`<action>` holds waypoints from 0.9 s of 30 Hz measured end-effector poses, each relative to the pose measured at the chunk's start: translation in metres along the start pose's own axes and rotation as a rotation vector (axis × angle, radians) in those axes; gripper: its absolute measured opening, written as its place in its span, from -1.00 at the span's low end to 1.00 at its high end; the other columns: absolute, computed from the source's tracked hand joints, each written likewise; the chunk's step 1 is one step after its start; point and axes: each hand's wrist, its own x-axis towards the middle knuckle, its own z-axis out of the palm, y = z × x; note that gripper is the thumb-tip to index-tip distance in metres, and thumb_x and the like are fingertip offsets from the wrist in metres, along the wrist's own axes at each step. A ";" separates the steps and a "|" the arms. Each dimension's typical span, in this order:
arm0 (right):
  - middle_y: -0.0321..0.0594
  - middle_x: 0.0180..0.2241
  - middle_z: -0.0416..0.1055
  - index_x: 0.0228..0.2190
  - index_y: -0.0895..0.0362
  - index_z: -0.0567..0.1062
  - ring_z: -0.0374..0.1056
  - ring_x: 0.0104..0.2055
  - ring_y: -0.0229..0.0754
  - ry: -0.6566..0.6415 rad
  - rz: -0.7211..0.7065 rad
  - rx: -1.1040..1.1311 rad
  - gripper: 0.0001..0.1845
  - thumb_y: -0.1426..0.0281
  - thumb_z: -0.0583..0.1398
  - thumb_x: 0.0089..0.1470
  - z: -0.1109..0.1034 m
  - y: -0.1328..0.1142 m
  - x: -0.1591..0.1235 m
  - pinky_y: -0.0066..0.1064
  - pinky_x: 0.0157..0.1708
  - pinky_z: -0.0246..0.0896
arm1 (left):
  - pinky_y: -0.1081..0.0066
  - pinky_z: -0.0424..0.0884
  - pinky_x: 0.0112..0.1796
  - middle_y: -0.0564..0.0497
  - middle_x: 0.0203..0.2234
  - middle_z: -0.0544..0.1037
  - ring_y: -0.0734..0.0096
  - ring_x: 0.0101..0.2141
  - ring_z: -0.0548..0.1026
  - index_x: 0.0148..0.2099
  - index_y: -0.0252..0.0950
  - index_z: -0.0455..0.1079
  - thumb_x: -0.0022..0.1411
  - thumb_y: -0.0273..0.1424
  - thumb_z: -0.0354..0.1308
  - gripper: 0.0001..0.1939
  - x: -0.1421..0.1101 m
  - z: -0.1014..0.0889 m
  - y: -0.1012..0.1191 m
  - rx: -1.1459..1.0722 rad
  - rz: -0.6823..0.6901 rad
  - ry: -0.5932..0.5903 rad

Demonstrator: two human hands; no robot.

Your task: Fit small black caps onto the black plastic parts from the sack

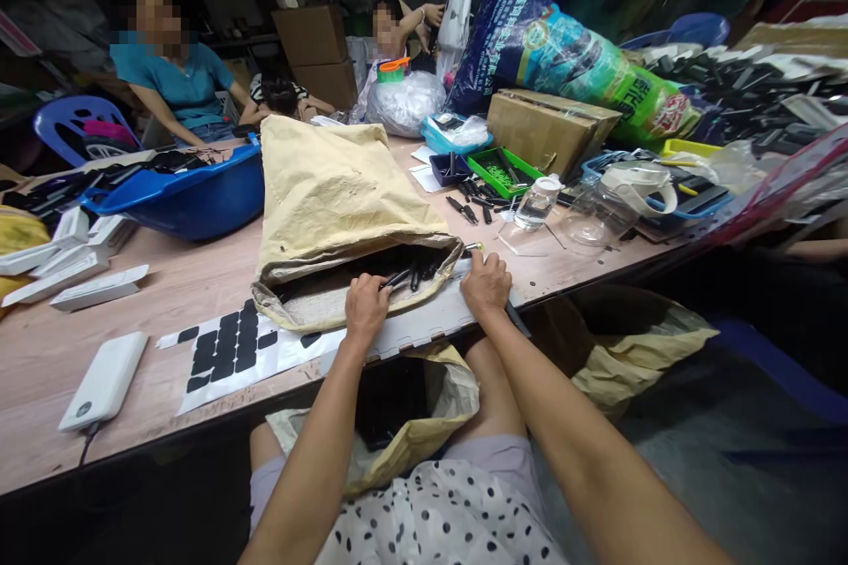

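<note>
A beige sack (324,185) lies on the table with its mouth towards me and slim black parts (416,275) inside. At that mouth, my left hand (367,309) is closed, with a slim black rod (397,279) at its fingertips. My right hand (487,284) is curled at the table edge, right of the sack's mouth. A small yellow-tipped piece (474,246) shows above its fingers, but what it grips is hidden. Beneath both hands lies a grey-white cardboard strip (414,328). A second open sack (457,397) sits across my lap, dark inside.
Left are a blue basin (192,194), white boxes (99,278), a sticker sheet (225,349) and a white power bank (104,381). Right stand a green tray (500,172), a jar (538,203), a clear jug (600,216) and a carton (549,128). People sit across the table.
</note>
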 end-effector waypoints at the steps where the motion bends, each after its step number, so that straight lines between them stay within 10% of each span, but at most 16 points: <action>1: 0.13 -0.08 0.32 0.10 0.21 0.47 0.24 -0.06 0.05 0.004 0.000 -0.003 -0.54 0.49 0.03 0.21 0.001 0.001 0.000 -0.23 -0.18 0.13 | 0.24 0.36 -0.10 -0.08 -0.26 0.52 0.19 -0.16 0.42 -0.17 -0.25 0.55 0.29 -0.43 0.17 -0.86 -0.009 -0.004 -0.008 -0.033 0.038 0.045; 9: 0.13 -0.07 0.29 0.11 0.19 0.45 0.21 -0.05 0.06 -0.001 0.008 0.007 -0.54 0.47 0.03 0.22 0.002 0.005 0.001 -0.22 -0.17 0.11 | 0.30 0.38 -0.16 -0.02 -0.37 0.50 0.28 -0.26 0.42 -0.20 -0.24 0.55 0.26 -0.43 0.17 -0.87 -0.074 -0.022 -0.056 -0.099 0.213 0.034; 20: 0.08 -0.06 0.37 0.13 0.11 0.50 0.33 -0.02 0.07 -0.136 0.177 0.191 -0.51 0.52 0.04 0.23 -0.024 0.006 0.009 -0.19 -0.11 0.23 | 0.30 0.37 -0.17 -0.01 -0.39 0.49 0.29 -0.27 0.41 -0.18 -0.20 0.58 0.16 -0.36 0.33 -0.86 -0.059 -0.007 -0.046 -0.149 0.179 -0.015; 27: -0.04 -0.21 0.48 0.08 0.23 0.45 0.38 -0.21 -0.09 0.161 -0.032 0.732 -0.54 0.31 0.06 0.22 -0.040 0.018 -0.048 -0.24 -0.12 0.33 | 0.30 0.38 -0.17 -0.01 -0.37 0.50 0.30 -0.26 0.43 -0.18 -0.22 0.58 0.14 -0.39 0.33 -0.84 -0.060 -0.008 -0.052 -0.247 0.150 -0.063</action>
